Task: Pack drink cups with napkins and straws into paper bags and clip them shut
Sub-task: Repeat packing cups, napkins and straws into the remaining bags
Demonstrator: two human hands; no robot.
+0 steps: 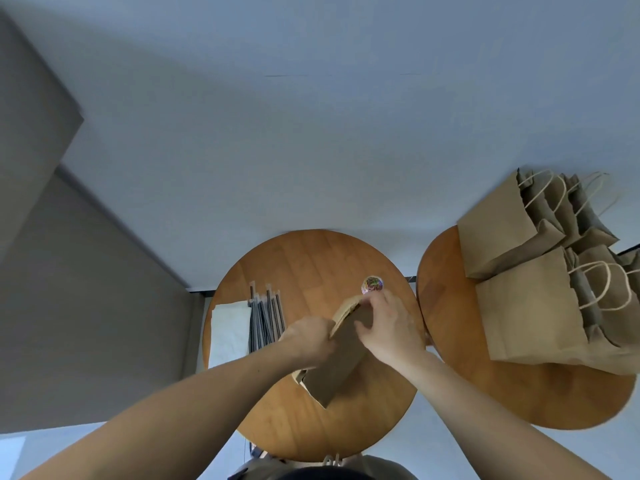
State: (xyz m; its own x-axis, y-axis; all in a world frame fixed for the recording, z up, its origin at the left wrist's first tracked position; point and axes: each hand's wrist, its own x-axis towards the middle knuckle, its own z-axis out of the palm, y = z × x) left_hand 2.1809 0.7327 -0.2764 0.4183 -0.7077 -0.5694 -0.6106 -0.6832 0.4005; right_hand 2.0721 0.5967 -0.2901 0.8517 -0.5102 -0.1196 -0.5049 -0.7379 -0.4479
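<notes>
Pinching the paper bag (pixel 341 370) top, left hand (pixel 308 339) and right hand (pixel 389 329) fingers curled.

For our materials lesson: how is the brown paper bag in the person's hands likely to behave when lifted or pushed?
The paper bag probably creases easily: its top folds flat between the left hand and right hand. It looks tall and narrow on the table, so a sideways push may tip it. Weight unclear: contents hidden.

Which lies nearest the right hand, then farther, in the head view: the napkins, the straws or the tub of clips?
From the right hand on the bag:
1. Tub of clips, just beyond the fingers.
2. Straws, off to the left.
3. Napkins, farthest left, beside the straws.
</notes>
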